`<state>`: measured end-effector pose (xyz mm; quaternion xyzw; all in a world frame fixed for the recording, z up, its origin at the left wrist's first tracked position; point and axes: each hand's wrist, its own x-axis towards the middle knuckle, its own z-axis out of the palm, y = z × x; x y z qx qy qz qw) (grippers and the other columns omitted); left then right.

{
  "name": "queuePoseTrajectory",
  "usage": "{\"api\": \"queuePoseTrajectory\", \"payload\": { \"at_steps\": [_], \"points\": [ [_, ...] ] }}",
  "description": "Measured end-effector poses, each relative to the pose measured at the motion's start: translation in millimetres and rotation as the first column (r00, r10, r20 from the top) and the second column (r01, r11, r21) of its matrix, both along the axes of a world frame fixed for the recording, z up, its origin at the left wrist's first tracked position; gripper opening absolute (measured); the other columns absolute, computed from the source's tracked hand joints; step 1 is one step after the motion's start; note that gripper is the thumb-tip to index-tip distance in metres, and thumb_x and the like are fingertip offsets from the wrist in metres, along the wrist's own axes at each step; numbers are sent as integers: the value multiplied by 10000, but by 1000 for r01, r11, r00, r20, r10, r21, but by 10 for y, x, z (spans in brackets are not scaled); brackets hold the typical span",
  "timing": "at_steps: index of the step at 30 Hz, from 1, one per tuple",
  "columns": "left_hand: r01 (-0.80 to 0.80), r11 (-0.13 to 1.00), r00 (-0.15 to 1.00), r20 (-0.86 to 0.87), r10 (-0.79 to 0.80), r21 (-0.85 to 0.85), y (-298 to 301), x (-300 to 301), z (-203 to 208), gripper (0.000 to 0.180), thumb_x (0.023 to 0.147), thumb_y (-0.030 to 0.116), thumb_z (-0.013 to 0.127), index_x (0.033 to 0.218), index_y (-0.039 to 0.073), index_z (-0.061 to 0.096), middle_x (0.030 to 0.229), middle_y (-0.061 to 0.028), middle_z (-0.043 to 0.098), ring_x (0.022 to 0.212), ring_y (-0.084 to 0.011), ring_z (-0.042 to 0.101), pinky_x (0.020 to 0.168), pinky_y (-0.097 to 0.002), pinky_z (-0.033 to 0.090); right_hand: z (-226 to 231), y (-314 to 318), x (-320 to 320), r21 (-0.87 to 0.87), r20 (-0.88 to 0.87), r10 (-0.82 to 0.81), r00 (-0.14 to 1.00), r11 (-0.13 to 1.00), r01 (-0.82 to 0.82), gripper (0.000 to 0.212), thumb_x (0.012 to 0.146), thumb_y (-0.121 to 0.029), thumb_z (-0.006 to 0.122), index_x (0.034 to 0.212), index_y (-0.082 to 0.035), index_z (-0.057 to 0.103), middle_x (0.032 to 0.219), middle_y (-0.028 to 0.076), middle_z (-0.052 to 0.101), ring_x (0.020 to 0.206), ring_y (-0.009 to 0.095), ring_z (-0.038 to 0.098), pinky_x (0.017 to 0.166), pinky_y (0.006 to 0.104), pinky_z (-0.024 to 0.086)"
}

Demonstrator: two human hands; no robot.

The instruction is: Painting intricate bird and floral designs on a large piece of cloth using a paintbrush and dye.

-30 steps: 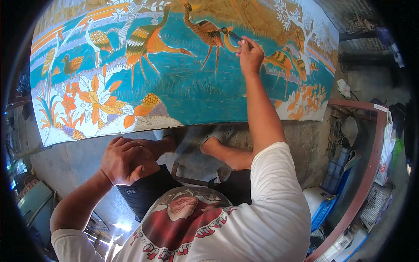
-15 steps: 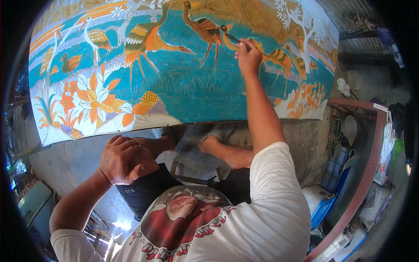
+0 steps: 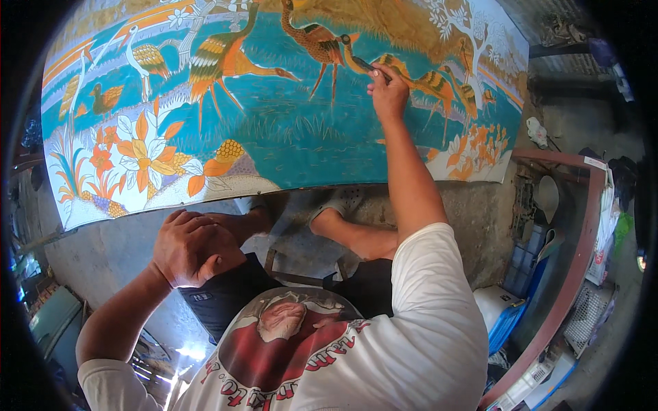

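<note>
In front of me a wide painted canvas (image 3: 301, 157) shows long-legged birds, teal water and orange and white flowers. My right hand (image 3: 389, 92) is raised over its upper right part, fingers closed on a slim dark paintbrush (image 3: 365, 65). The brush points up and left at the neck of an orange bird (image 3: 347, 49); whether the tip touches the surface is too small to tell. My left hand (image 3: 192, 248) lies over my bent left knee, palm down and fingers stretched, holding nothing.
A reddish-brown frame (image 3: 574, 274) curves along the right side. Behind it are a blue-edged container (image 3: 507, 315), a white perforated basket (image 3: 588, 315) and a green bag (image 3: 622, 229). My feet rest on the grey floor below the canvas. Clutter lies at the lower left.
My right hand with the paintbrush has shifted slightly down relative to the painted birds, nearer the orange bird's neck. The whole view has shifted a little; my left hand stays on the knee.
</note>
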<state>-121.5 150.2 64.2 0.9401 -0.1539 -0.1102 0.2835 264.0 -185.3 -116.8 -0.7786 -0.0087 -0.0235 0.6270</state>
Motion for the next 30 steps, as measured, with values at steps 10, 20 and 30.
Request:
{"api": "queuePoseTrajectory", "payload": {
  "at_steps": [10,20,30],
  "points": [
    [-12,1000,1000,27,11,6,-3,-18,-22,604,885,582,621,1106,35,752,1105,-174,760,1037,-399,702,960,-516,519,15,-180,-86,-60,36,12,999,998,-10,198,1023,-105,701,1191,-54,792,910,79,782,709,136,711,599,317,573],
    [0,1000,1000,-13,1,13,-26,21,21,604,894,576,606,1116,33,752,1128,-191,755,1044,-416,698,958,-527,524,-2,-229,-136,-6,37,56,998,998,-56,225,1025,-77,680,1226,-39,775,974,78,761,770,128,702,639,295,613],
    [2,1000,1000,8,-2,24,-51,42,2,593,884,586,621,1099,49,755,1098,-165,757,1026,-391,700,943,-506,523,-152,-275,-104,-34,26,37,999,999,-36,223,1014,-88,697,1216,-63,788,888,57,755,756,122,696,632,301,577]
  ]
}}
